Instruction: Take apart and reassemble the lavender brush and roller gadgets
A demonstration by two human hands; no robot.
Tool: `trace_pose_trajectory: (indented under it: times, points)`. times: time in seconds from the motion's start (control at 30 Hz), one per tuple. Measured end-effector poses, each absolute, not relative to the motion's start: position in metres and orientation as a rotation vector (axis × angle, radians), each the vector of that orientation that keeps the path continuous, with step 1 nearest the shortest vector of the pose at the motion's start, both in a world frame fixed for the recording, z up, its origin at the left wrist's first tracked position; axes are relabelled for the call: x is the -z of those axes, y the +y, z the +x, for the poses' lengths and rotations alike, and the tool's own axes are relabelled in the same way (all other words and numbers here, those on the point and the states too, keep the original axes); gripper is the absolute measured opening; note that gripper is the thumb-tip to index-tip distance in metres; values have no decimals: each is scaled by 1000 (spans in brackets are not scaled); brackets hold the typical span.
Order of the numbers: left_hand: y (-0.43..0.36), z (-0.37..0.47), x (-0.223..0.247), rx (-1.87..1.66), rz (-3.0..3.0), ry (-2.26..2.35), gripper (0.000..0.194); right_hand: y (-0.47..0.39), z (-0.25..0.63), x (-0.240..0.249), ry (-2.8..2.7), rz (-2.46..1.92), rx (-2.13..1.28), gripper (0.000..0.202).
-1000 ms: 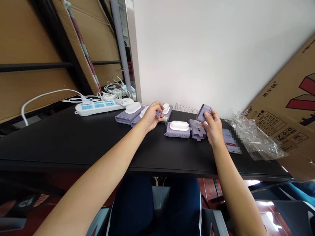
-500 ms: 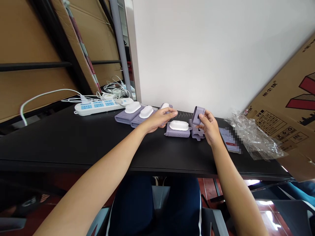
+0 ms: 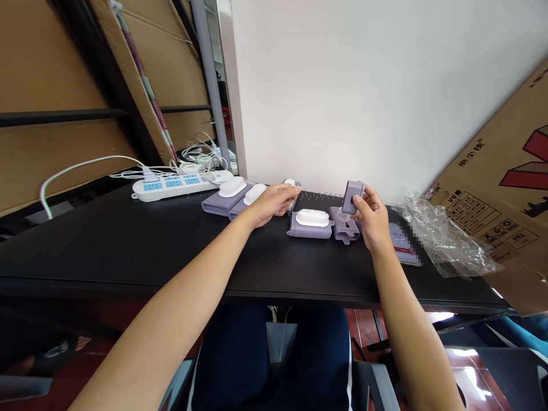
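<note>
My left hand [image 3: 274, 204] is closed, thumb and finger pinched at the left end of a thin metal coil spring [image 3: 321, 196]. The spring stretches out in the air to a small purple plastic piece [image 3: 350, 195], which my right hand [image 3: 375, 221] grips. How the spring joins that piece I cannot make out. Beneath the spring, a purple plastic body topped by a white bristled brush head [image 3: 312, 217] lies on the table. A purple casing [image 3: 346, 229] with a dark slot rests just right of it.
Purple pieces with white oval tops [image 3: 232, 187] lie left, partly behind my left hand. A white power strip [image 3: 171, 186] with cables stands further left. Right are a phone [image 3: 405, 245], crumpled clear plastic [image 3: 445, 240] and a cardboard box [image 3: 492, 211]. A white wall [image 3: 342, 97] rises behind the black table [image 3: 274, 268].
My left fingers have closed into a pinch and moved slightly left. My right hand has moved right with the purple piece, and the spring is stretched longer.
</note>
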State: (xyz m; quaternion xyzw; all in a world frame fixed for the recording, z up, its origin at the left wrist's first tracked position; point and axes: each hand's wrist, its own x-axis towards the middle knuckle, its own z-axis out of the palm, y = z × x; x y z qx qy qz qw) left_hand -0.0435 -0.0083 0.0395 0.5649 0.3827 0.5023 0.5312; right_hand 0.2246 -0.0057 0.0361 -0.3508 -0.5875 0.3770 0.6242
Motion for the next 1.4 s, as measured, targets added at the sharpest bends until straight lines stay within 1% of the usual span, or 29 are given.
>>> trace_pose_trajectory:
  times: [0.1,0.2,0.3,0.4,0.57,0.77,0.83,0.9,1.03,1.17,1.4]
  points:
    - [-8,-47,-43,-1233,1293,850,35,-3,229,-39,-1317,-757,-830,52]
    - [-4,-60,-47,-1472,1133,791,39,2,242,-45,-1140,-705,-785,46]
    - [0,-75,-49,-1624,1012,754,32,8,259,-49,-924,-707,-691,43]
    - [2,-79,-48,-1650,948,768,28,13,267,-48,-863,-836,-607,46]
    - [1,-69,-46,-1630,987,807,27,24,274,-38,-919,-1112,-394,67]
    - [2,-68,-44,-1656,979,842,24,47,318,-31,-1091,-1402,44,60]
    - [3,-68,-43,-1668,972,851,24,55,330,-31,-1093,-1484,127,60]
    - [3,-66,-42,-1677,969,861,24,64,335,-31,-1108,-1586,139,62]
    - [5,-65,-41,-1686,973,866,23,84,328,-28,-1270,-1740,54,67]
    - [6,-64,-39,-1683,965,890,23,105,323,-19,-1488,-1881,-3,59]
    - [7,-62,-35,-1642,1001,912,26,124,327,-6,-1674,-2006,-141,53]
